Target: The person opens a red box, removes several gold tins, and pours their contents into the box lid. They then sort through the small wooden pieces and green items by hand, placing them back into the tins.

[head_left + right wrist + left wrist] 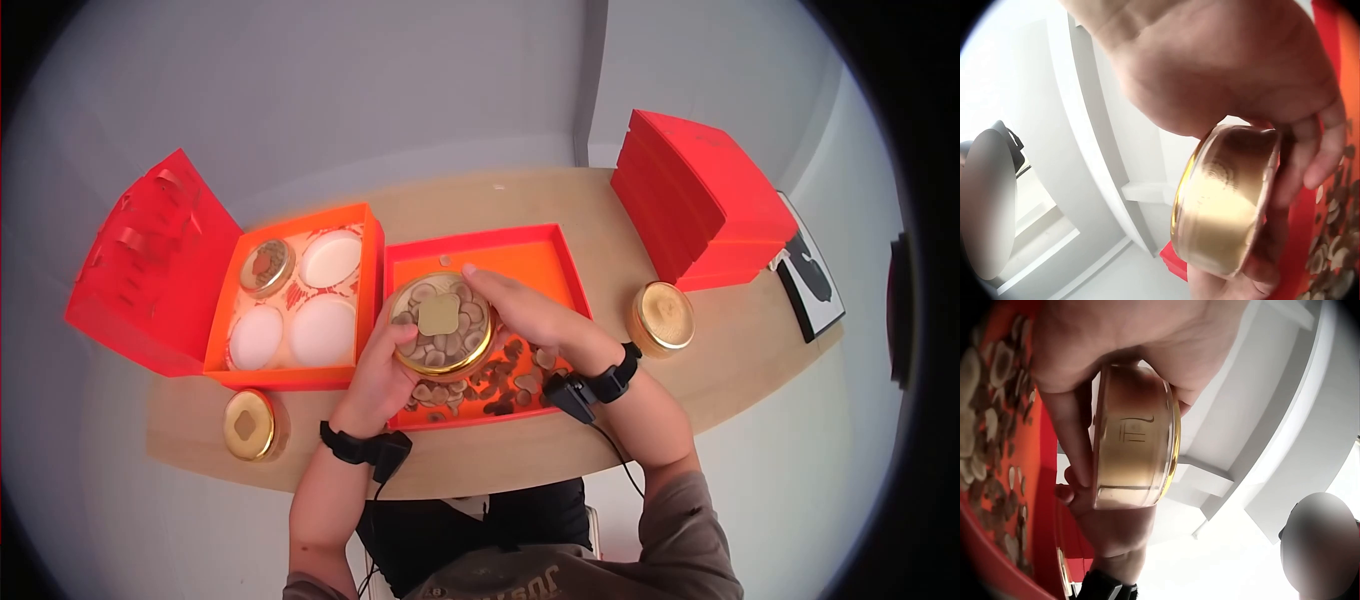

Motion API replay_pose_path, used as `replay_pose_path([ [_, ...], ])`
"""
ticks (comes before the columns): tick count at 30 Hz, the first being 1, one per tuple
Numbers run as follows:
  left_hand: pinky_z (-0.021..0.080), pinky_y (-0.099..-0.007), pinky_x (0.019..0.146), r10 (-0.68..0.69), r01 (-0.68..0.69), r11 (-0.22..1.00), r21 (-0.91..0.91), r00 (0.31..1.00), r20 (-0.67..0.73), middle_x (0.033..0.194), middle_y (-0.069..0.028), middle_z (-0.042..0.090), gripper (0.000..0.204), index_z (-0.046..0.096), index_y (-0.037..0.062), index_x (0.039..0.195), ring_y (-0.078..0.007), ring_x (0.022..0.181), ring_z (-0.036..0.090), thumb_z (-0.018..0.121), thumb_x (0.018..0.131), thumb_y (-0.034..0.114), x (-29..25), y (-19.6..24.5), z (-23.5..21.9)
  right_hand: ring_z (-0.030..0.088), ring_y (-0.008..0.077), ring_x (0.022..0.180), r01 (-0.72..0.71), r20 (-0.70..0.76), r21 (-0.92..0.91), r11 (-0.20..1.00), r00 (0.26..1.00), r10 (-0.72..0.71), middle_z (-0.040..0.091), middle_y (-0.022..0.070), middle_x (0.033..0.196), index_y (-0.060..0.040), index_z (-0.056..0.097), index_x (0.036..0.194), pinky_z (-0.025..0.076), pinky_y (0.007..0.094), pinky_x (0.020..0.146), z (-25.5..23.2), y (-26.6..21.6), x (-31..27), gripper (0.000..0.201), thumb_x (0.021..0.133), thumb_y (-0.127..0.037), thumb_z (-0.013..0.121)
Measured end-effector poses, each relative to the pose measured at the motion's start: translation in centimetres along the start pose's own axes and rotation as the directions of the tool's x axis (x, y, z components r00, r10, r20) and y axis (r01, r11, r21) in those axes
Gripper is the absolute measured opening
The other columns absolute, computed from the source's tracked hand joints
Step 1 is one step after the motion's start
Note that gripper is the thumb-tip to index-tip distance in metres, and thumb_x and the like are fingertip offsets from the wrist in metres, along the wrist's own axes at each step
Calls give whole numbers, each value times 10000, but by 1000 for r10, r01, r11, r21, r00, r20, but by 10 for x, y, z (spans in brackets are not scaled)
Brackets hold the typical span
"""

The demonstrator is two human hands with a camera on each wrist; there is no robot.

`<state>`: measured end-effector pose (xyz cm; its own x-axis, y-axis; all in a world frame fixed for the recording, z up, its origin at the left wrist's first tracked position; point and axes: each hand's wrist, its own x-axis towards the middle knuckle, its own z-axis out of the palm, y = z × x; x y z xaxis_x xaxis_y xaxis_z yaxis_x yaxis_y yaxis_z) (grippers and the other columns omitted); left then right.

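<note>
Between both hands is a round clear jar (450,350) with a gold rim and a gold label on top; pale brown dried slices show through its lid. My left hand (378,375) grips its left side, thumb on the lid edge and fingers reaching under the base. From the right, my right hand (530,312) holds the opposite side, its fingers curled underneath in the right wrist view. A printed mark shows on the jar's side in the left wrist view. Below it, a red-rimmed orange tray (520,247) holds loose dried slices (525,385) and darker pieces.
On the left stands an open red gift box (370,270) with round wells, one holding a jar (267,268). Gold-lidded jars stand at the front left (250,427) and right (662,318). Stacked red boxes (700,200) and a black-and-white box (812,275) lie at the right.
</note>
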<state>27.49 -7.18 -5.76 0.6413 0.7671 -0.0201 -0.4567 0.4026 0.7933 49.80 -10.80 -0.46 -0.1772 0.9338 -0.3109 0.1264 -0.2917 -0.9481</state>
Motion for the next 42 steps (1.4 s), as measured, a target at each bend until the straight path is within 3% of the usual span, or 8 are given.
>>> replay_pose_path([
  [3,479,-437,1115,-27,24,995,-93,999,-30,1518,-99,474,514,373,105,1522,-247,1406,489,497,1043,245,2,-1,-2,618,118,907,71,-29,-83,994,997,-74,663,41,1098,-63,563,1360,505,271,718,0,11,8,610,1069,-569,384],
  [9,463,-435,1126,56,-59,998,-36,996,-76,1522,-98,478,518,373,108,1529,-249,1397,498,499,1058,286,2,-2,3,598,100,872,141,9,-54,989,990,-140,664,27,1064,-64,558,1396,493,264,693,1,15,8,598,1081,-539,378],
  [19,446,-459,1138,-67,62,983,-173,998,-21,1493,-130,519,514,424,94,1494,-255,1354,544,417,1090,413,-2,4,-1,592,96,742,49,-21,87,995,999,-47,649,16,999,-98,585,1269,462,244,601,5,9,4,464,1065,-489,440],
  [25,504,-461,1079,49,-51,997,-56,998,-37,1480,-108,536,515,418,87,1494,-255,1326,575,383,1103,420,0,4,-2,623,99,739,76,-84,176,982,995,-62,663,42,1055,-104,538,1325,463,234,582,11,3,0,496,1064,-514,443],
  [28,530,-444,1049,43,-48,996,-71,996,-73,1466,-107,553,512,436,88,1486,-247,1311,588,387,1096,415,0,4,0,663,132,753,104,-79,169,980,993,-92,652,93,1116,-80,498,1354,474,245,581,8,7,4,567,1060,-560,428],
  [30,518,-439,1059,32,-44,994,-103,993,-111,1455,-106,566,510,457,84,1474,-242,1306,591,393,1088,413,-1,5,0,695,172,748,21,-1,192,981,1000,-21,634,152,1165,-44,458,1363,495,261,584,3,9,5,664,1046,-625,410],
  [33,492,-429,1081,11,-38,987,-159,986,-167,1436,-104,590,512,497,78,1449,-236,1299,593,405,1075,414,0,3,-1,700,216,726,-9,8,205,979,1000,8,693,165,1080,-54,472,1306,517,286,585,2,6,4,541,1083,-537,373],
  [42,430,-452,1136,-33,12,984,-178,993,-116,1456,-111,585,556,506,76,1464,-262,1336,559,402,1061,444,-1,1,-2,655,156,774,-2,-47,102,995,999,7,667,96,1022,-62,510,1242,503,283,638,7,-1,-2,527,1077,-550,396],
])
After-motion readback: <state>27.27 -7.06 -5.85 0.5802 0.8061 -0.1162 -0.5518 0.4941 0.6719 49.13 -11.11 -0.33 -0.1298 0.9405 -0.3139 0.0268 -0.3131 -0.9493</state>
